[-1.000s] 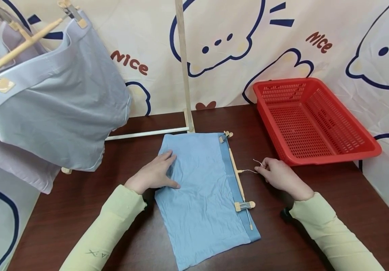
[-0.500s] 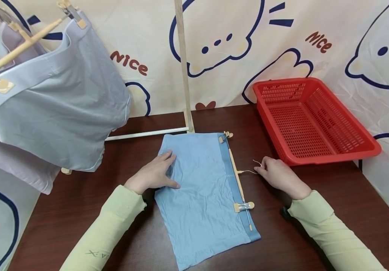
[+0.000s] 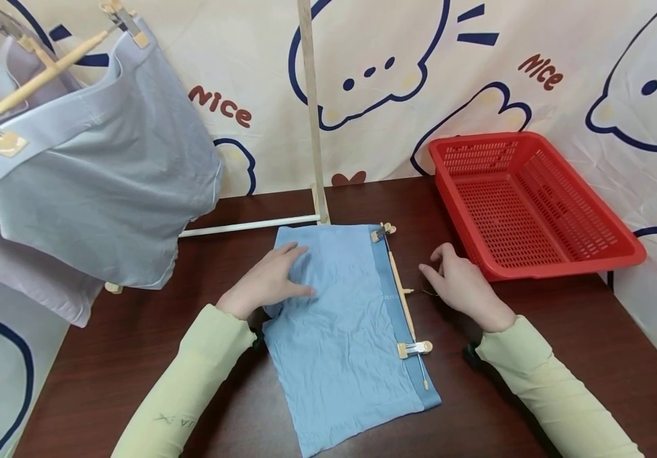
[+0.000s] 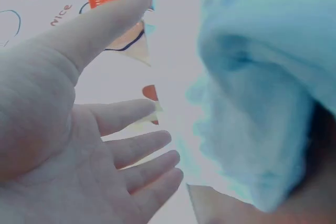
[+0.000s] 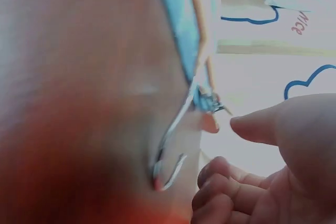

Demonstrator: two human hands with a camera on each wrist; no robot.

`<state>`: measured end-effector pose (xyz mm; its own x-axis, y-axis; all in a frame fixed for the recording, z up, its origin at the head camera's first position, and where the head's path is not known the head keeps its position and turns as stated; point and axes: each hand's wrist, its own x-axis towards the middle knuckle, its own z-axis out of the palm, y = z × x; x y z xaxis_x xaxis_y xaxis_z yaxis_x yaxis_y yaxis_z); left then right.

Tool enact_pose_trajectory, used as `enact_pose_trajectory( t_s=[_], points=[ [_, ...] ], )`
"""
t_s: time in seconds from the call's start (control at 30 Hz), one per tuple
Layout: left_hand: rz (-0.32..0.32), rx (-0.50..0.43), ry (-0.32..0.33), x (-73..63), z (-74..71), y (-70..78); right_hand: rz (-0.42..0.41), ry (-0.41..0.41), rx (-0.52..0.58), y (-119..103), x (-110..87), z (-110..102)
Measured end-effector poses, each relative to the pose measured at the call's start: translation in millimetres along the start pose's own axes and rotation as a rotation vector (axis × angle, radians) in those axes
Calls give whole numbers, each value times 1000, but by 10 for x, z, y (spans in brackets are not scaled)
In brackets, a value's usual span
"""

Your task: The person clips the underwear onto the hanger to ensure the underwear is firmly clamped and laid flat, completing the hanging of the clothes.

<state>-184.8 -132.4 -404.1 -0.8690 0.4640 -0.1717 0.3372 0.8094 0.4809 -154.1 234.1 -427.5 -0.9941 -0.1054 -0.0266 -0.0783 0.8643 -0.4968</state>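
Note:
A light blue garment point(image 3: 339, 331) with a darker waistband lies flat on the table, its surface wrinkled. Two clips of a wooden clip hanger point(image 3: 399, 296) grip the waistband along its right side. Over the garment's left edge is my left hand point(image 3: 268, 280), fingers spread and holding nothing. The left wrist view shows its palm beside the blurred cloth. My right hand point(image 3: 465, 286) is just right of the hanger, thumb and fingers apart and loosely bent. In the right wrist view, the hanger's metal hook point(image 5: 169, 174) stands free of these fingers.
A red plastic basket point(image 3: 563, 267) sits at the back right. At the left, grey and lilac garments point(image 3: 99, 184) hang from clip hangers. A rack post point(image 3: 312, 114) and a white bottom bar point(image 3: 248, 226) stand behind the blue garment, before a printed cloth backdrop.
My right hand has let go of the hanger hook, its thumb and fingers parting. My left hand has shifted slightly up and right, coming off the cloth.

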Motion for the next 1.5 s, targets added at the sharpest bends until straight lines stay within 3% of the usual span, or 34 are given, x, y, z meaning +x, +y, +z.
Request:
enact_pose_trajectory(
  t_s=[0.13, 0.27, 0.4, 0.53, 0.93, 1.2, 1.37, 1.5],
  points=[
    [66, -52, 54, 155, -28, 57, -19, 24, 32, -90, 130, -20],
    [124, -167, 118, 332, -16, 84, -14, 1, 63, -162, 292, -16],
    [147, -259, 161, 505, 45, 114, 3, -18, 97, -216, 457, 3],
    [164, -286, 169, 673, 118, 162, 36, -28, 143, -256, 624, 39],
    [173, -190, 114, 1169, 209, 446, 184, -137, 226, -397, 942, 92],
    [125, -86, 88, 1375, 344, 536, 175, -179, 201, -386, 1064, 138],
    [96, -70, 121, 1453, 409, 555, 189, -185, 216, -366, 1077, 148],
    [32, -56, 148, 1476, 449, 564, 176, -181, 253, -362, 1068, 143]
  ],
)
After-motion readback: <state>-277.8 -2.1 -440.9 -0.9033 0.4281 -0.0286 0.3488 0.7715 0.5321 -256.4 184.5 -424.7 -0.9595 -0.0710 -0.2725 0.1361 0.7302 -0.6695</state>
